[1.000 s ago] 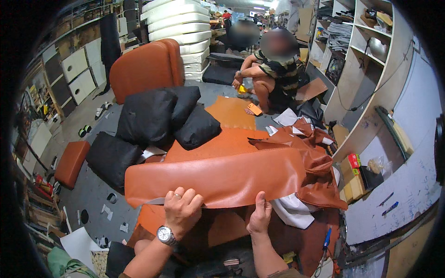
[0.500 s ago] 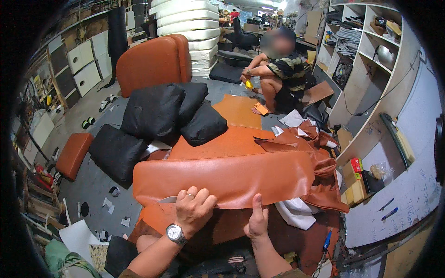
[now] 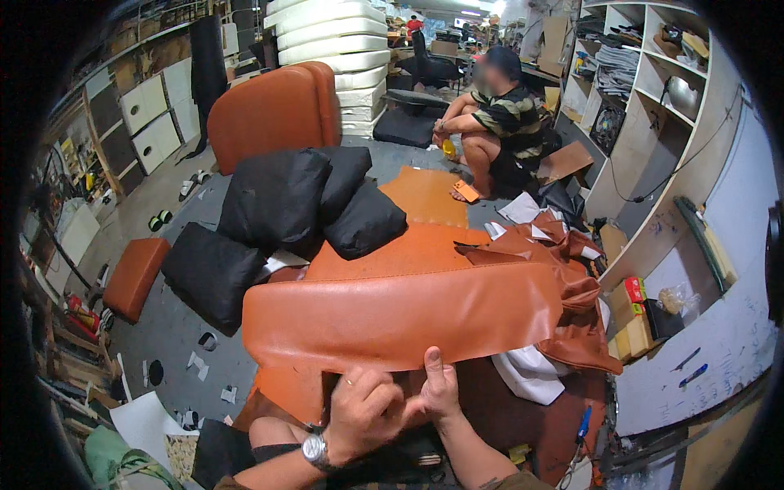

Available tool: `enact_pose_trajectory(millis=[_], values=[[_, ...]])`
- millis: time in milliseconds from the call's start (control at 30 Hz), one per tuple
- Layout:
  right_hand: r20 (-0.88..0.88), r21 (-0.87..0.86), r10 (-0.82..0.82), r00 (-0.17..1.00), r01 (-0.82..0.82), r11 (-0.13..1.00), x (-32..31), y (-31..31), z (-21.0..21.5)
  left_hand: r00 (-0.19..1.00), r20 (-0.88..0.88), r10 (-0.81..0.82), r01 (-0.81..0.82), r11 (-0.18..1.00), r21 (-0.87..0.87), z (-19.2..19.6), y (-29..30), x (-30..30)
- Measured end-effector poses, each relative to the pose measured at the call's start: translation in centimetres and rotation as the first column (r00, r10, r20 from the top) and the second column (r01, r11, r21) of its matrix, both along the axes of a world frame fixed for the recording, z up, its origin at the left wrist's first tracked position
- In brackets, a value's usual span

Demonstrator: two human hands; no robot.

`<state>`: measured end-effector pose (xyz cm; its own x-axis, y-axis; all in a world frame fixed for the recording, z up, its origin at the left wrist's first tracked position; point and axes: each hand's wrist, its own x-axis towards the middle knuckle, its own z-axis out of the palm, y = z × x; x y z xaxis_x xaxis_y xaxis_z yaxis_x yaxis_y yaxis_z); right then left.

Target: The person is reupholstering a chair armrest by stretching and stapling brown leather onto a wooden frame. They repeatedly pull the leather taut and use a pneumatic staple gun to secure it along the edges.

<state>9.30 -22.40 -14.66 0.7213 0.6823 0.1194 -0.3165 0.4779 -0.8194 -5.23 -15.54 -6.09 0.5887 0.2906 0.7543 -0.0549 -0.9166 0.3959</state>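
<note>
A long orange-brown leather panel (image 3: 400, 314) with a seam along its far edge stretches across in front of me. My right hand (image 3: 441, 390) grips its near edge, thumb upright against the front and fingers hidden behind. Close beside it, below that edge, my left hand (image 3: 363, 408) is curled with its fingertips by the right hand. What its fingers hold, if anything, is hidden. A silver watch (image 3: 314, 447) is on the left wrist. More brown leather (image 3: 584, 314) lies bunched at the panel's right end, above white fabric (image 3: 529, 374).
Black cushions (image 3: 273, 200) are heaped beyond the panel. Orange-brown upholstered pieces (image 3: 265, 118) stand behind them. A person (image 3: 506, 122) squats at the far right by an orange phone (image 3: 465, 192). Shelving (image 3: 645, 106) lines the right side. A blue-handled tool (image 3: 583, 425) lies near my right.
My left hand has come off the panel's near edge, moving down and right toward my right hand. My right hand has shifted slightly left along the edge.
</note>
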Motion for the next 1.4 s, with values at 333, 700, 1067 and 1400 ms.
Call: enact_pose_trajectory(millis=[333, 700, 1067, 1400], values=[[-0.075, -0.142, 0.063, 0.995, -0.073, 0.987, 0.0, 0.5, 1.5, 0.977, 0.111, -0.179, 0.172, 0.372, -0.912, -4.1, 4.4, 2.9], [0.357, -0.253, -0.033, 0.934, 0.131, 0.959, 1.8, 0.6, 4.4, 0.959, 0.049, -0.278, 0.183, 0.482, -0.857, -6.7, 7.2, 3.4], [0.387, -0.180, -0.138, 0.912, 0.222, 0.958, 0.8, 2.0, 1.4, 0.957, 0.004, -0.290, 0.192, 0.626, -0.756, -6.4, 8.9, 3.0], [0.280, -0.177, -0.251, 0.927, 0.307, 0.935, -0.4, 2.9, 0.4, 0.572, -0.473, -0.670, 0.044, 0.601, -0.798, 5.1, 6.4, 0.4]])
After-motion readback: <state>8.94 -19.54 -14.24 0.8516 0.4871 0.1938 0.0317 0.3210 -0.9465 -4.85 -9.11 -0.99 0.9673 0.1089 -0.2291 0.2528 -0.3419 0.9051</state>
